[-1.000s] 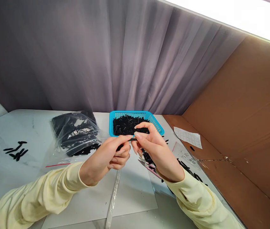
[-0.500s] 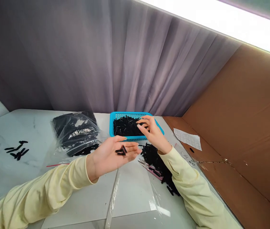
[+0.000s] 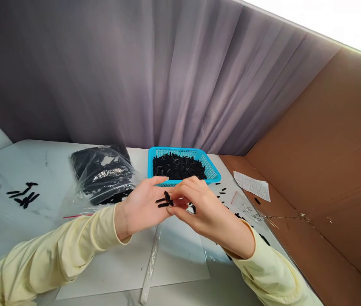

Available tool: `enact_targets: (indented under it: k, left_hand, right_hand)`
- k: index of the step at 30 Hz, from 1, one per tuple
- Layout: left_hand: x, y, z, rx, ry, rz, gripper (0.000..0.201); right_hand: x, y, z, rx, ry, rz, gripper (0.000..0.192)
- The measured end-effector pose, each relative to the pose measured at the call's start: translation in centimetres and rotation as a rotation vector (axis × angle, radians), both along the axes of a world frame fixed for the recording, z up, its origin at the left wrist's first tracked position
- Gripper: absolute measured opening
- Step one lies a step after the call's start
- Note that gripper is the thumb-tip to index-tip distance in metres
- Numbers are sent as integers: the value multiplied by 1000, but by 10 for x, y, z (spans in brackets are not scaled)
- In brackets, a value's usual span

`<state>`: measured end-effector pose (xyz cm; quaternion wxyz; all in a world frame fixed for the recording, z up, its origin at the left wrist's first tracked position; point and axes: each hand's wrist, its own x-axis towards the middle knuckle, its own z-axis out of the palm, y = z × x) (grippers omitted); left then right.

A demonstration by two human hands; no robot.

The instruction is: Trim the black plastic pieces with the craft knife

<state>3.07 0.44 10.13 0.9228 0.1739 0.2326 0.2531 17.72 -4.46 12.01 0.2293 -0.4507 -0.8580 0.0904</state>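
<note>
left hand lies flat and open just in front of the blue basket, cupping a few black pieces so the right hand can pinch one off it.

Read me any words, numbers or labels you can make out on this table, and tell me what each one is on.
No text can be read.
Paper sheet by the cardboard wall: rows of print, too small to read.
Clear bag right of the hands: dark markings, blurred.
Blue basket, bag of black pieces: no lettering shows.
</note>
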Motion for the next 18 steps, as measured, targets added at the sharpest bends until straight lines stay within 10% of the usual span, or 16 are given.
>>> enact_targets:
  k: [12, 18]
  left_hand:
    - [0, 1, 1, -29, 8, -6, 31]
    - [3, -3, 8, 15, 201, 15, 22]
  right_hand:
    - [10, 13, -4, -56, 100, 4, 18]
    - [18, 16, 8, -328, 343, -65, 12]
